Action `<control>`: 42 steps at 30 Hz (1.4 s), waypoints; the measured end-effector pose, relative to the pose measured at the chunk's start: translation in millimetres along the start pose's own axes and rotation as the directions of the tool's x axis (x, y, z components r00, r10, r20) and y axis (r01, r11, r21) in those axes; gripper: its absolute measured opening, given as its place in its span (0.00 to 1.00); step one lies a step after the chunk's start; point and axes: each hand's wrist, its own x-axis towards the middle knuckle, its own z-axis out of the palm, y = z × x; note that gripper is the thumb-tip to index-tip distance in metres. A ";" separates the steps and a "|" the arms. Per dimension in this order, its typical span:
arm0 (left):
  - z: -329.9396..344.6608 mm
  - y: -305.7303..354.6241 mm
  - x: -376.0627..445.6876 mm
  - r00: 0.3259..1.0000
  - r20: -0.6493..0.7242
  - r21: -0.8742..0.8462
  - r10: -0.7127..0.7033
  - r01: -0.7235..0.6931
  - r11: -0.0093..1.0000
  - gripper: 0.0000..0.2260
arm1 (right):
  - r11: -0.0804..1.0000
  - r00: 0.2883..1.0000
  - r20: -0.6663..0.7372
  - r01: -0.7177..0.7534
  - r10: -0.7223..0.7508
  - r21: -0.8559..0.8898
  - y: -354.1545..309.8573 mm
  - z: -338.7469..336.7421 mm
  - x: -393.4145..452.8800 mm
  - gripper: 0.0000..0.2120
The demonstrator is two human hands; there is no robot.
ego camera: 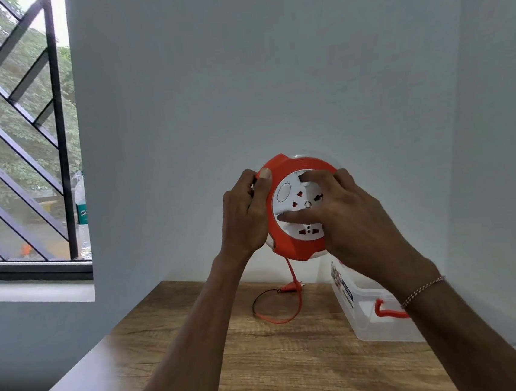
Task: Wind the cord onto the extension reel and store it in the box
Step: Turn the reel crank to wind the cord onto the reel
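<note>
Head view: person holds the reel (pixel 295 206) up in front of the wall, well above the table (pixel 265 352). Left hand (pixel 246 215) wraps the reel's left rim, thumb on the orange front edge, other fingers curled behind, closed firm on it. Right hand (pixel 343 215) lies over the white socket face, fingers (pixel 296 215) spread and pressed flat, index near the top recess; nothing pinched, just pushing on the face. Cord (pixel 292 289) hangs from the reel's bottom, loops on the table, plug (pixel 292 286) lies near the wall. Only a short length is left out, so winding looks near done. Box (pixel 375 313) sits open at the right on the table, clear plastic with a red latch.

Good way to do this step: left hand keeps the rim steady while the right turns the white face in one direction, steady pace. Likely worth holding the reel upright so the cord feeds straight in, no kinks. Slow down as the plug rises so it doesn't whip or jam at the slot.
</note>
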 end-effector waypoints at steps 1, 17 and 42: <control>0.2 0.0 -0.3 1.000 0.000 0.000 0.005 -0.005 1.000 0.13 | 1.000 1.000 0.001 0.000 0.000 -0.028 -0.9 0.1 -0.7 0.27; 2.1 -0.6 -1.3 1.000 0.016 -0.031 0.013 -0.013 0.999 0.15 | 0.982 0.952 -0.252 -0.144 0.172 0.124 9.9 17.6 -3.6 0.29; 0.4 4.0 -1.1 0.999 0.008 -0.029 0.039 -0.039 0.999 0.08 | 1.000 0.999 0.050 0.012 -0.012 -0.007 4.4 -2.4 0.0 0.26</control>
